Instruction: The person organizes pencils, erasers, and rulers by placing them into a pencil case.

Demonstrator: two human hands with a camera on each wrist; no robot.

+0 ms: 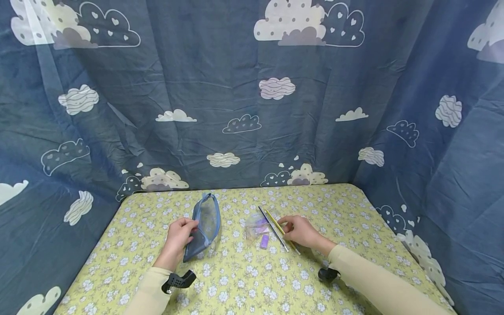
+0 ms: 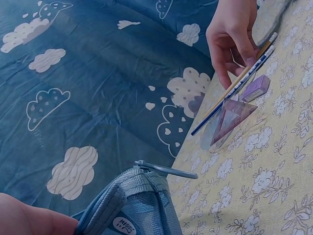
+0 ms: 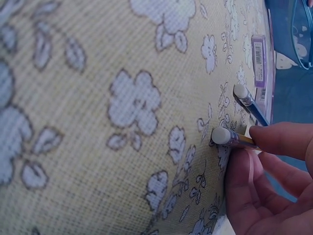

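My left hand [image 1: 179, 238] grips the near side of a blue mesh zip pencil pouch [image 1: 194, 251], which stands tilted with its mouth gaping. In the left wrist view the pouch's zip pull [image 2: 171, 170] sticks out at the corner. On the cloth, my right hand [image 1: 302, 232] pinches a yellow pencil [image 1: 271, 217] between thumb and fingers near its eraser end. A dark blue pencil [image 1: 272, 227] lies alongside it. Left of the pencils are a purple-tinted clear triangle ruler [image 2: 234, 116], overlapping other clear pieces, and a purple eraser [image 1: 264, 242].
A yellow flowered cloth [image 1: 236, 280] covers the table. Dark blue curtains [image 1: 220, 87] printed with clouds hang behind it and along both sides.
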